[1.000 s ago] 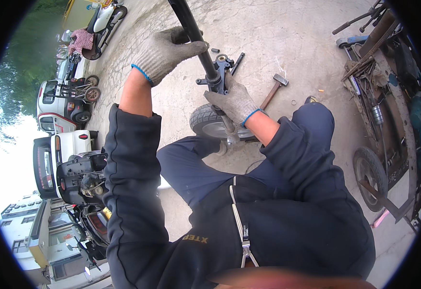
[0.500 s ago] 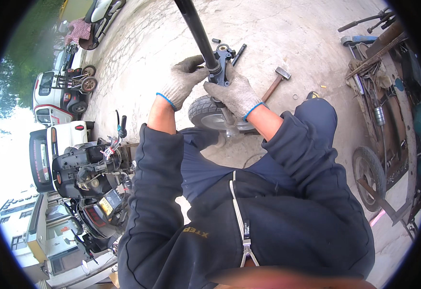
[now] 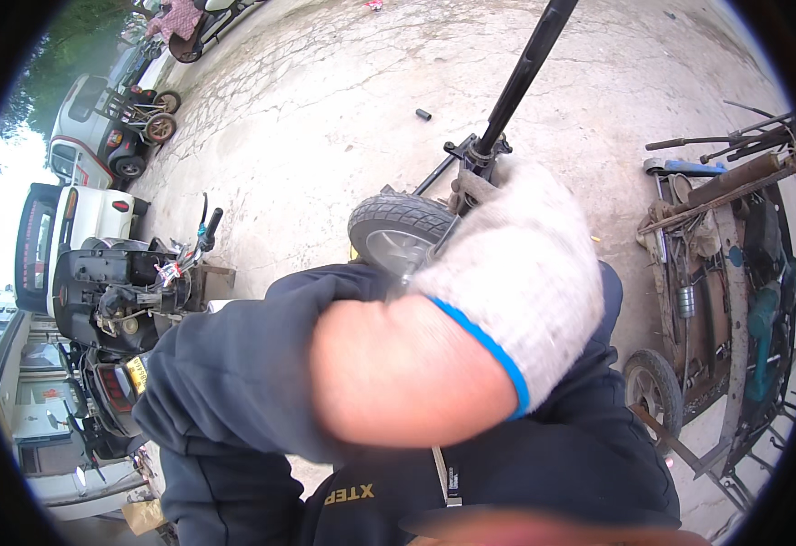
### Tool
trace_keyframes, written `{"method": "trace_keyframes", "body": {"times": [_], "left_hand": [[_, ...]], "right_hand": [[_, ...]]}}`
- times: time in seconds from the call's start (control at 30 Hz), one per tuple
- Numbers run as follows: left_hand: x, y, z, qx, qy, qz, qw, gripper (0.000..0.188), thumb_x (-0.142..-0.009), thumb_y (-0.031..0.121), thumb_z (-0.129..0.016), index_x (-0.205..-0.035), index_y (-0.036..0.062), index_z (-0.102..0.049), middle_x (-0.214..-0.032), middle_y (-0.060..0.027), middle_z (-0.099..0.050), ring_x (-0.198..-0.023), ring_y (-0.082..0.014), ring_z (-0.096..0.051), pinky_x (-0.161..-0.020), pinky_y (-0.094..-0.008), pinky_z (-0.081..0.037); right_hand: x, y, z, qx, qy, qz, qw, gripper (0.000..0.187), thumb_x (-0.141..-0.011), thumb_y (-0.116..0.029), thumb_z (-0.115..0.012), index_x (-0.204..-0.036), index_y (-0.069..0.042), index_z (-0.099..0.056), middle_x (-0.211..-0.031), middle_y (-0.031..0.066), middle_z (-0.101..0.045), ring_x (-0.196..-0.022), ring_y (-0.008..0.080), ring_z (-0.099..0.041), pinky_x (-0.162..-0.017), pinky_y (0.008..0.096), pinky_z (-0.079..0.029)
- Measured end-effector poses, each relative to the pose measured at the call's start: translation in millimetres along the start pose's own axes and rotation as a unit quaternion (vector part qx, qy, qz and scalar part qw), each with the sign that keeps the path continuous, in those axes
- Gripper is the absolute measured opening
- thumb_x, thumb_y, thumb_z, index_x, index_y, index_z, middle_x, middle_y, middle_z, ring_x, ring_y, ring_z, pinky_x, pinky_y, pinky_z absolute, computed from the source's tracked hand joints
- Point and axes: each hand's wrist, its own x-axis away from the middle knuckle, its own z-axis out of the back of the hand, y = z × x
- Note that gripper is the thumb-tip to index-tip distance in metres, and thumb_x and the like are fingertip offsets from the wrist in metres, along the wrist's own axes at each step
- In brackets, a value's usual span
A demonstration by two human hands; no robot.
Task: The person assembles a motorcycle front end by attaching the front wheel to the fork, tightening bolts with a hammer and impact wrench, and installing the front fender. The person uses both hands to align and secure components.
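A long black fork tube (image 3: 525, 73) leans up and to the right from a black clamp bracket (image 3: 478, 153). Below the bracket, a wheel with a black tyre (image 3: 398, 217) and silver rim is partly covered by my arm. Across the middle of the view, close to the camera, comes my left hand (image 3: 539, 264) in a pale, blue-edged knit glove. Its fingers are hidden or smeared by motion. Behind it, dirty gloved fingers, apparently of my right hand (image 3: 475, 189), close around the fork just under the bracket; the rest of that hand is hidden.
A short black cylinder (image 3: 423, 115) lies on the cracked concrete beyond the bracket. At right stands a rusty metal frame (image 3: 735, 273) with bars and a small wheel (image 3: 654, 387). Partly stripped scooters (image 3: 111, 291) and parked vehicles (image 3: 98, 209) line the left.
My left hand has left the fork and swung right and up toward the camera, across my right arm. The fork tube now tilts right instead of left. The hammer is no longer visible.
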Motion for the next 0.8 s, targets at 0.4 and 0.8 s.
{"method": "trace_keyframes", "body": {"times": [0.4,0.8], "left_hand": [[43,12,30,-0.114,0.096,-0.037,0.988,0.023,-0.087,0.021,-0.067,-0.097,0.0052,-0.080,-0.086,-0.0163,-0.076,-0.082,-0.0356,-0.073,-0.082,-0.0542,-0.059],[68,18,-18,0.134,0.157,0.026,0.978,0.024,-0.086,0.023,-0.068,-0.097,0.0056,-0.080,-0.087,-0.0173,-0.076,-0.080,-0.0361,-0.073,-0.079,-0.0503,-0.059]], "right_hand": [[11,-20,13,0.084,0.039,0.002,0.996,0.021,-0.090,-0.003,-0.072,-0.110,-0.003,-0.063,-0.084,0.0066,-0.064,-0.068,0.0186,-0.063,-0.064,0.0343,-0.055],[-23,-19,45,0.143,0.022,-0.022,0.989,0.019,-0.095,-0.020,-0.071,-0.107,-0.008,-0.063,-0.084,0.0065,-0.063,-0.078,0.0203,-0.064,-0.076,0.0406,-0.058]]}}
